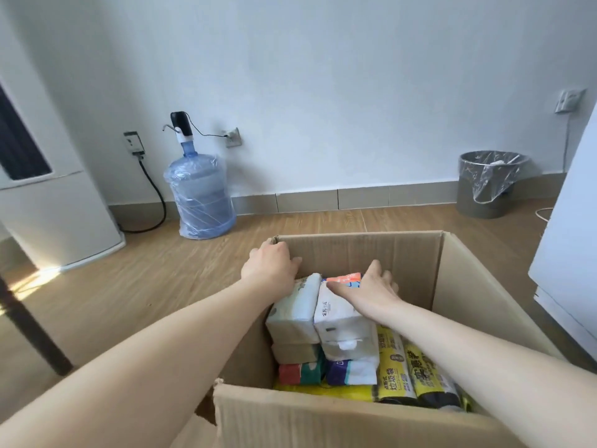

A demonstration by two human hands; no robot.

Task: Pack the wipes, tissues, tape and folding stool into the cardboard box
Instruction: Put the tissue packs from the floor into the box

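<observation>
Tissues (pixel 337 313) — soft white packs, small print unreadable, stacked inside cardboard box (pixel 361 257) | yellow rolls (pixel 392 367) beside, Chinese lettering | left hand (pixel 271 265) fingers spread on far-left corner | right hand (pixel 368 291) flat, spread on top pack

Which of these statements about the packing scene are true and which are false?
1. Both hands are reaching into the cardboard box. True: the left hand and the right hand rest on tissue packs.
2. The box is empty. False: it holds tissue packs and yellow rolls of bin bags.
3. A water jug with a pump stands by the wall. True.
4. The bin lies tipped over. False: it stands upright, lined with a clear bag.
</observation>
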